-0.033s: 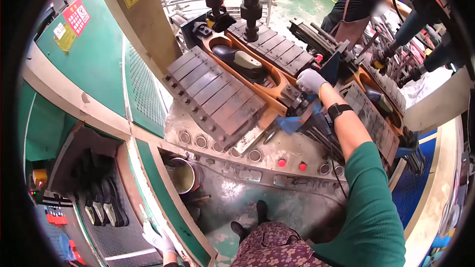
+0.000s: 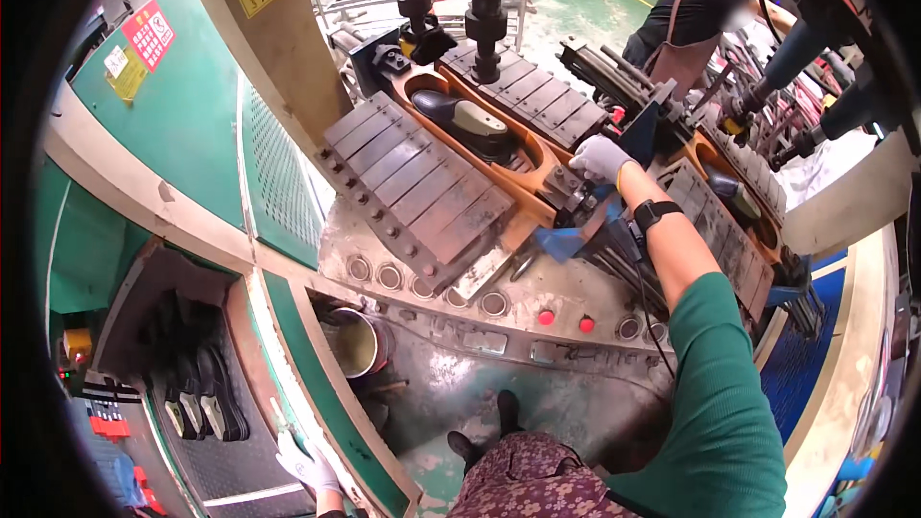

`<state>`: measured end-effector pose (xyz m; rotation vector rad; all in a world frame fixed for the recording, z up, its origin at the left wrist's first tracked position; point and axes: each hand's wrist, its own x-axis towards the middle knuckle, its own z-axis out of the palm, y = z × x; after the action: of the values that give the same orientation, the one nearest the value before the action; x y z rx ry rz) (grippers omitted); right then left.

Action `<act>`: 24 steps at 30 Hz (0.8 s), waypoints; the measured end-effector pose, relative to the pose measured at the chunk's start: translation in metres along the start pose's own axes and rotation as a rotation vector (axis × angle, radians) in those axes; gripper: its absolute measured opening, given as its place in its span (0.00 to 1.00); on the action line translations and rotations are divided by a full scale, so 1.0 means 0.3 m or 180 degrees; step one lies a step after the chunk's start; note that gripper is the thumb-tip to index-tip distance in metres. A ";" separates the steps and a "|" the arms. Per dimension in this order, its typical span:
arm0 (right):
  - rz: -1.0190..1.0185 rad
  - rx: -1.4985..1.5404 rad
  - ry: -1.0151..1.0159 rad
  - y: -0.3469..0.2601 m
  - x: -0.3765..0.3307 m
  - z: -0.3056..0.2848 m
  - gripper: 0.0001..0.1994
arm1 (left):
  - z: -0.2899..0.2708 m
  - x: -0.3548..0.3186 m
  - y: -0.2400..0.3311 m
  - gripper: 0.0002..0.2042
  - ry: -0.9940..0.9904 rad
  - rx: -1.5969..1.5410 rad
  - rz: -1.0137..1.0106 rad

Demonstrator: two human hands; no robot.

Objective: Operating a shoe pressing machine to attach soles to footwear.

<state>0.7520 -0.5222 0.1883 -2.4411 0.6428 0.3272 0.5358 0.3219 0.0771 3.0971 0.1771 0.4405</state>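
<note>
From the head camera, looking down over the press: the right hand [image 2: 599, 155], in a white glove with a dark watch band on the wrist, is stretched out to the far side of the machine bed [image 2: 537, 278]. It rests on the near end of the open orange mould [image 2: 523, 182], fingers curled down over the metal block there; whether they actually clamp anything I cannot tell. Inside the mould's hollow lies a shoe sole [image 2: 470, 125], black at the far end and grey-beige toward the hand, close to the glove but not touched by it. A ribbed steel plate [image 2: 417, 187] leans open just left of the mould. Below the wrist a blue rag [image 2: 566, 240] lies on the bed, and two red buttons [image 2: 564, 319] sit along the bed's near edge.

The left hand [image 2: 305, 468], also white-gloved, is down at the bottom of the picture, well apart from the mould, laid with fingers spread loosely on the edge of the green side panel [image 2: 288, 326], holding nothing that shows. Left of it, dark soles [image 2: 206, 403] stand in a low rack. A metal bucket [image 2: 357, 341] sits under the bed.

At the far right corner another person [image 2: 696, 19] in an apron bends over a second mould.
</note>
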 end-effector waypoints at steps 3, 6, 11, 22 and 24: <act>-0.0121 -0.0315 -0.0098 -0.005 -0.052 -0.062 0.17 | 0.012 0.013 0.026 0.26 -0.0222 -0.0137 -0.0051; -0.0669 -0.1734 0.0201 0.094 -0.060 -0.136 0.17 | 0.081 0.052 0.110 0.26 -0.0183 -0.0209 0.0117; -0.0203 -0.1450 0.0268 -0.006 -0.032 -0.068 0.18 | 0.040 0.014 0.039 0.26 -0.0038 -0.0117 0.0048; -0.0074 -0.1938 0.0658 0.162 0.003 -0.063 0.27 | 0.048 0.049 0.095 0.25 -0.0196 -0.0247 0.0068; 0.0175 -0.1663 0.0577 0.109 -0.018 -0.088 0.27 | 0.057 0.052 0.111 0.25 -0.0188 -0.0210 0.0104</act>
<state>0.7326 -0.5593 0.1956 -2.9814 0.7798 0.3298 0.5590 0.2906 0.0657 3.0476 0.1092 0.3474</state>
